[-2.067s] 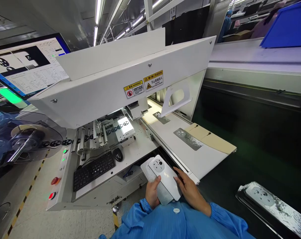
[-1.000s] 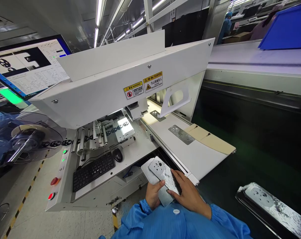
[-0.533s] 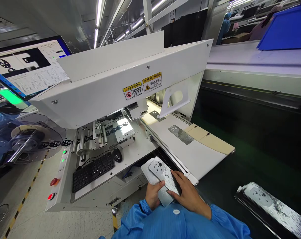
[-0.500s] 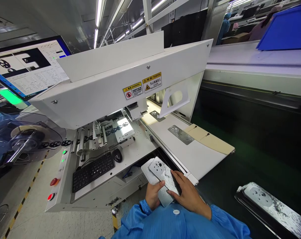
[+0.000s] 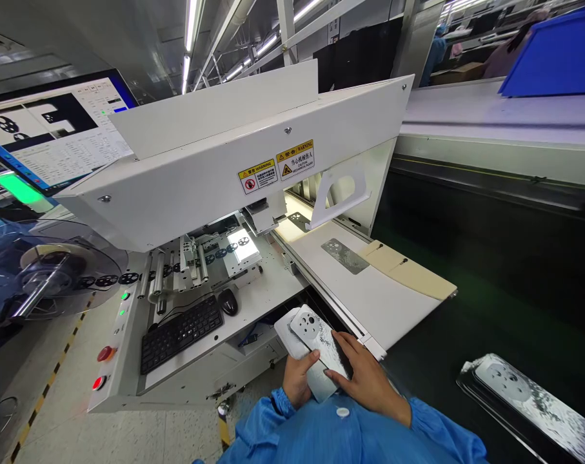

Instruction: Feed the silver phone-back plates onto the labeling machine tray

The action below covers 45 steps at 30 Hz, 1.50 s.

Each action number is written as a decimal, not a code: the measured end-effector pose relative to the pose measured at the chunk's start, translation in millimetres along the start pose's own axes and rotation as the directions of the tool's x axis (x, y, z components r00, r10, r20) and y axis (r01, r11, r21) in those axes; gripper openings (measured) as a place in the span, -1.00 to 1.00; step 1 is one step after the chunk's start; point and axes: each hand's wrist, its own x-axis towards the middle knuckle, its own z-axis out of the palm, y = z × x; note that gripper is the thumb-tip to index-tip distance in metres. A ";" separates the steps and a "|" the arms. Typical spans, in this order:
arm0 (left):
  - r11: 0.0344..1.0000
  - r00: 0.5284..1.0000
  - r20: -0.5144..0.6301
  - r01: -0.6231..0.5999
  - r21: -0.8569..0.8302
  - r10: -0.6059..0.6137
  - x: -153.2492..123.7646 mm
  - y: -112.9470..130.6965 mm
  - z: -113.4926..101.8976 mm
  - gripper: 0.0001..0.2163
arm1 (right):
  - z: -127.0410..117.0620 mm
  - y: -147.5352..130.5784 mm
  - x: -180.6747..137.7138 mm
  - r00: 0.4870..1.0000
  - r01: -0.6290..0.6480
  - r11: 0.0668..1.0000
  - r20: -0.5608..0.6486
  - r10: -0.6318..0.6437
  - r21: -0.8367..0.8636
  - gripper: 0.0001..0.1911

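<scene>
My left hand (image 5: pixel 296 381) is closed around a pale phone back panel (image 5: pixel 322 381), thumb on top. On it, slightly offset, lies a grey phone back panel (image 5: pixel 316 332) with camera holes and a mottled black-and-white surface. My right hand (image 5: pixel 369 383) grips this upper panel along its right edge. Whether more panels lie underneath, I cannot tell. Ahead is the white conveyor belt (image 5: pixel 355 303) of a machine, carrying a flat panel (image 5: pixel 345 256) and another panel (image 5: pixel 299 222) farther in, partly under the machine.
The machine housing (image 5: pixel 253 138) hangs over the belt. At left are a keyboard (image 5: pixel 180 332), a mouse (image 5: pixel 228 301), a monitor (image 5: pixel 64 129) and a reel (image 5: pixel 53 274) feeding black ring parts. A black tray (image 5: pixel 485 403) holding similar panels sits lower right, and a blue bin (image 5: pixel 553 55) upper right.
Both panels on the conveyor belt have shifted a little farther in, toward the machine. My hands and the panels in them stay where they were.
</scene>
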 end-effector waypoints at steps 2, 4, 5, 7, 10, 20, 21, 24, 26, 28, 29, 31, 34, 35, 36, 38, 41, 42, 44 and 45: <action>1.000 1.000 -0.002 0.002 -0.001 -0.002 -0.1 0.1 -0.4 -0.32 | 1.1 0.9 0.3 1.000 -0.004 1.000 0.001 0.004 0.004 -0.22; 1.000 1.000 -0.006 0.004 0.002 -0.004 -0.1 0.2 -0.4 -0.33 | 1.6 1.4 0.7 1.000 0.003 1.000 0.001 -0.003 0.007 -0.22; 1.000 1.000 -0.009 0.005 0.002 -0.005 -0.1 0.2 -0.4 -0.33 | 1.7 1.5 0.8 1.000 0.008 1.000 0.000 -0.008 0.009 -0.23; 1.000 1.000 -0.018 0.004 -0.004 -0.004 0.2 0.1 -0.2 -0.35 | 1.8 1.7 1.1 1.000 0.016 1.000 -0.002 -0.016 0.009 -0.23; 1.000 1.000 -0.028 0.007 -0.020 -0.007 0.9 -0.5 -0.3 -0.40 | 2.2 2.2 1.0 1.000 0.013 1.000 -0.002 -0.013 0.007 -0.22; 0.999 0.999 -0.036 0.028 -0.025 -0.029 0.0 2.5 0.5 -0.40 | 1.6 0.4 1.1 1.000 0.000 1.000 0.011 -0.001 0.014 -0.22; 0.999 0.999 -0.037 0.031 -0.026 -0.032 -0.1 2.8 0.5 -0.40 | 1.6 0.2 1.2 1.000 -0.002 1.000 0.012 0.002 0.015 -0.21; 0.999 0.998 -0.058 0.032 -0.028 -0.034 -0.2 2.9 0.7 -0.41 | 2.0 0.0 1.6 1.000 -0.013 1.000 0.015 0.013 0.013 -0.20; 0.999 0.997 -0.075 0.031 -0.025 -0.032 0.0 2.7 1.0 -0.40 | 2.2 0.2 1.8 1.000 -0.007 1.000 0.008 0.007 0.015 -0.21; 0.999 0.997 -0.075 0.028 -0.024 -0.030 0.0 2.7 1.3 -0.41 | 2.1 0.5 1.9 1.000 0.003 1.000 0.005 -0.003 0.022 -0.22; 0.999 0.997 -0.068 0.025 -0.026 -0.027 -0.1 2.8 1.5 -0.42 | 2.0 0.7 2.0 1.000 0.004 1.000 0.005 -0.005 0.026 -0.22; 0.999 0.998 -0.054 0.023 -0.029 -0.024 -0.4 3.5 2.2 -0.44 | 1.6 1.0 2.2 1.000 0.003 0.999 0.007 -0.003 0.032 -0.22; 0.999 0.998 -0.059 0.023 -0.024 -0.024 -1.1 4.9 3.8 -0.43 | 1.1 1.2 2.8 1.000 0.008 0.999 0.005 -0.008 0.035 -0.22; 1.000 0.997 -0.067 0.021 -0.021 -0.023 -1.3 5.3 4.5 -0.43 | 1.0 1.2 2.9 1.000 0.011 0.999 0.004 -0.012 0.036 -0.22; 1.000 0.997 -0.077 0.020 -0.019 -0.021 -1.5 5.6 5.2 -0.43 | 0.9 1.2 3.1 1.000 0.014 0.999 0.002 -0.014 0.034 -0.23; 1.000 0.996 -0.087 0.016 -0.019 -0.018 -1.6 6.0 6.3 -0.42 | 1.0 1.2 3.2 1.000 0.013 1.000 0.000 -0.013 0.027 -0.23; 1.000 0.996 -0.086 0.020 -0.021 -0.021 -1.3 6.2 7.0 -0.40 | 1.4 1.3 3.3 1.000 0.005 1.000 0.001 -0.005 0.013 -0.22; 1.000 0.996 -0.084 0.020 -0.021 -0.021 -1.2 6.2 6.9 -0.39 | 1.4 1.3 3.3 1.000 0.003 1.000 0.003 -0.003 0.009 -0.22; 1.000 0.997 -0.080 0.016 -0.021 -0.018 -0.9 6.3 6.3 -0.38 | 1.5 1.2 3.4 1.000 0.002 1.000 0.007 -0.002 0.005 -0.21; 1.000 0.997 -0.073 0.017 -0.019 -0.019 -0.8 6.4 5.8 -0.38 | 1.4 1.1 3.5 1.000 0.002 1.000 0.009 -0.002 0.004 -0.21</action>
